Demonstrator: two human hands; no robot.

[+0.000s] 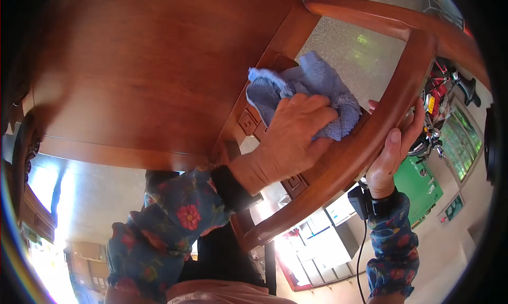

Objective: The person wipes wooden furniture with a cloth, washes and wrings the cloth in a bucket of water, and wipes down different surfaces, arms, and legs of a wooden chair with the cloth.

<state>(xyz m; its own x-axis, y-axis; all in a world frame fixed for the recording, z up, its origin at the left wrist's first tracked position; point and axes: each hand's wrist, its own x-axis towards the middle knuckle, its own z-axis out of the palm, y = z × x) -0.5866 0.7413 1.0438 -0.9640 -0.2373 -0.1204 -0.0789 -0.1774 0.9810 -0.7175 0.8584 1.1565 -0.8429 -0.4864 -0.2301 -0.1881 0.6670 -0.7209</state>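
My left hand [291, 137] is closed on a blue terry cloth [333, 105], its back turned up. The bunched cloth lies against the carved middle slat of a polished reddish-brown wooden chair. My right hand [391, 158] grips the chair's curved top rail [365, 137] from its outer side. The thumb rests along the rail, and fingertips show past its inner edge. Left of the cloth spreads the broad flat wooden seat [153, 71]. Part of the slat is hidden under the cloth and my left hand.
A second carved wooden piece [32, 161] stands at the left edge. Beyond the chair are a red motorbike [436, 95], a green panel [415, 190] and a white shelf unit [323, 243]. Cardboard boxes [87, 259] sit at lower left. A black cable [362, 256] hangs by my right wrist.
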